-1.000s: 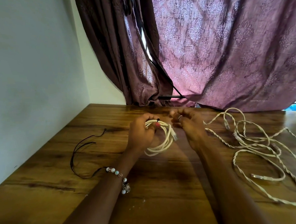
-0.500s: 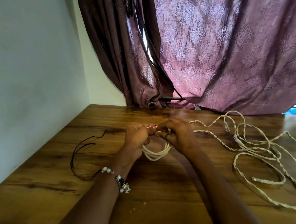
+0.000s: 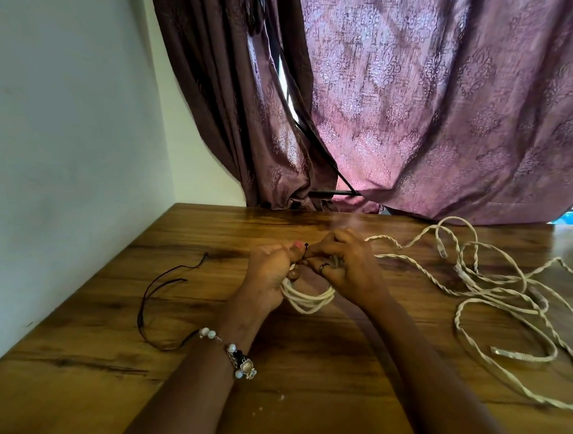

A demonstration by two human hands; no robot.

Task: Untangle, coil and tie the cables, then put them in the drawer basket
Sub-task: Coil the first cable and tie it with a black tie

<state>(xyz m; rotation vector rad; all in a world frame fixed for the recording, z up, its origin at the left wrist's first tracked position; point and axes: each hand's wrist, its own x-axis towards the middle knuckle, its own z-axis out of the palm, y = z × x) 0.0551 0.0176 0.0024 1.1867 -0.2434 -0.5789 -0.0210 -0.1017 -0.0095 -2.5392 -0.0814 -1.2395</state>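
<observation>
A small coil of cream cable (image 3: 308,299) hangs between my hands above the wooden table (image 3: 321,365). My left hand (image 3: 271,271) grips the coil's left side, thumb on top. My right hand (image 3: 346,263) has its fingers curled round the coil's right side and pinches something small and dark at the top; what it is I cannot make out. A tangled heap of cream twisted cables (image 3: 504,290) lies on the table to the right, with one strand running toward my right hand. A thin black cord (image 3: 149,302) lies on the table to the left.
A purple patterned curtain (image 3: 439,106) hangs behind the table's far edge. A pale wall (image 3: 56,147) borders the table on the left. No drawer basket is in view.
My right hand has closed in on the coil and now meets my left hand at its top. The coil has been pulled tighter, and its loose connector end no longer shows.
</observation>
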